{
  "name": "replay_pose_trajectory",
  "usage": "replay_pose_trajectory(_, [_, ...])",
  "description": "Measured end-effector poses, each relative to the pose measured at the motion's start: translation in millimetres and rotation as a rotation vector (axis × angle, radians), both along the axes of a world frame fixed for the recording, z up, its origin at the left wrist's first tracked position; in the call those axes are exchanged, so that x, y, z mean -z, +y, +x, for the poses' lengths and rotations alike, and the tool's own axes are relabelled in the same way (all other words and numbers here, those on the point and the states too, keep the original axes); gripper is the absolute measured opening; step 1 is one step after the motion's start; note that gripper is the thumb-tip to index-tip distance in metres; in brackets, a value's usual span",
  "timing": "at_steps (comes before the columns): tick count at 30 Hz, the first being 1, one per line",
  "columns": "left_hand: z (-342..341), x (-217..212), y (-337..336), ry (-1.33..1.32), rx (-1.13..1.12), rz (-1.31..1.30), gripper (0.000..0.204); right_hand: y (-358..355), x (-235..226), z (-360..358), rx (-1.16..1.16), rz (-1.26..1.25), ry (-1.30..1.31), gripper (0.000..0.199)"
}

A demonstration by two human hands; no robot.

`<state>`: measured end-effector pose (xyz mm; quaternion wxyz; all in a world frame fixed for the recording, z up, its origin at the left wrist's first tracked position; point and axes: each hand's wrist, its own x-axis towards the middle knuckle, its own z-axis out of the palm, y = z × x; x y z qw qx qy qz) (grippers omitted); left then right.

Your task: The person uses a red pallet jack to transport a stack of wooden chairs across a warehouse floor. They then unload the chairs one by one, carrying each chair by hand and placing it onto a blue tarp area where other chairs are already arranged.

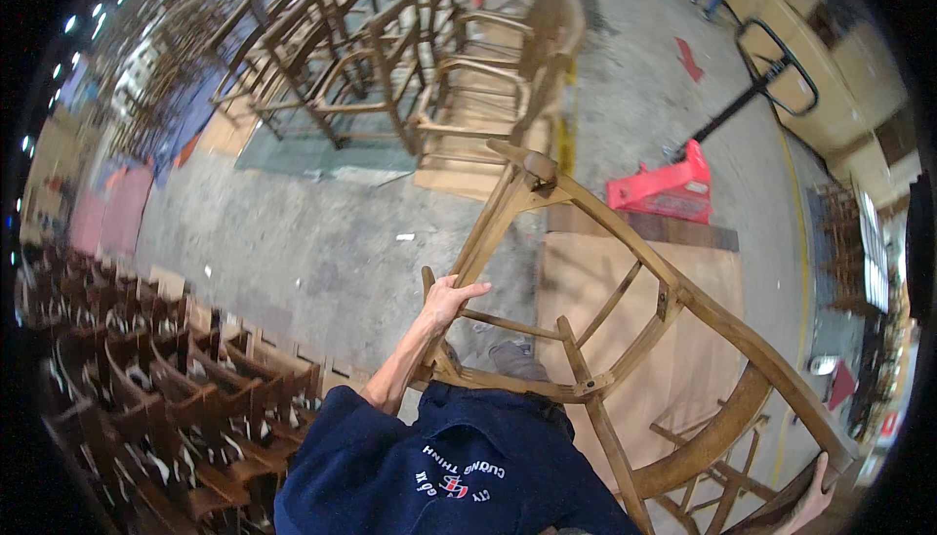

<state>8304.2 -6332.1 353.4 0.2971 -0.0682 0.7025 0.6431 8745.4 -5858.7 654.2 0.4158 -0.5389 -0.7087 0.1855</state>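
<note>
Head view: left hand is closed around a leg of the tipped wooden chair frame, right hand grips its curved back rail lower right (partly cut off), frame's long axis running diagonally between them above the concrete floor.

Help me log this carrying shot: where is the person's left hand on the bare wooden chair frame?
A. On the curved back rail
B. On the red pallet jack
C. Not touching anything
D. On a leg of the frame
D: the left hand grips a straight leg of the chair frame, while the right hand holds its far curved end.
</note>
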Motion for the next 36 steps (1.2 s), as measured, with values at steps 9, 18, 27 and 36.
replay_pose_trajectory(9, [86,-14,-285,0.133,-0.544,0.057,0.03,-114,-5,-146,-0.398,0.009,0.036,0.066])
replay_pose_trajectory(18, [139,-17,-408,0.269,-1.027,-0.019,0.027,-172,50,-369,-0.931,-0.091,0.265,0.052])
replay_pose_trajectory(27, [40,-39,-436,0.349,-1.354,-0.12,0.028,-247,96,-716,-1.273,-0.179,0.337,0.054])
replay_pose_trajectory(36, [-64,-66,-439,0.333,-1.715,-0.13,0.018,-385,41,-997,-1.62,-0.201,0.288,0.058])
